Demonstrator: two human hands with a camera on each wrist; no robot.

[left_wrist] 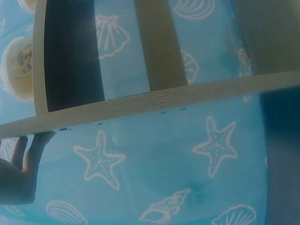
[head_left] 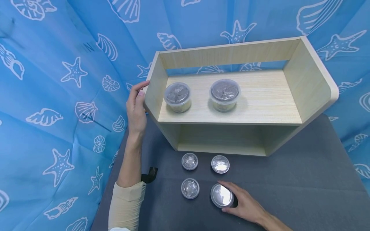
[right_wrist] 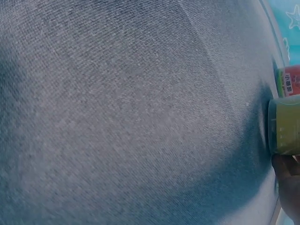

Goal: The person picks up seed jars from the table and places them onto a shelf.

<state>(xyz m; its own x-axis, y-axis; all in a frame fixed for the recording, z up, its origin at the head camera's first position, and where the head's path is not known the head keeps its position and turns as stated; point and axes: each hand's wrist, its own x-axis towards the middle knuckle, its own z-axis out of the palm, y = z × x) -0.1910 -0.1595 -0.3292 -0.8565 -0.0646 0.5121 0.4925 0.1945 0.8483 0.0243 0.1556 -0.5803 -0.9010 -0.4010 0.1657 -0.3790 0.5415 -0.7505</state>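
Note:
My left hand grips the front edge of the left side panel of a pale wooden two-tier shelf. In the left wrist view, the fingers press against the panel's outer face. Down in front of the shelf, my right hand holds a round lidded plastic tub from its right side, thumb and fingers spread around it. The right wrist view shows this tub's yellow-green side at the right edge, with a thumb or finger below it. Its lid looks larger than those of the tubs nearby.
Three more lidded tubs, a near-left one, a far-left one and a far-right one, stand on the dark cloth. Two tubs, left and right, sit on the upper shelf board. A blue shell-print curtain hangs behind.

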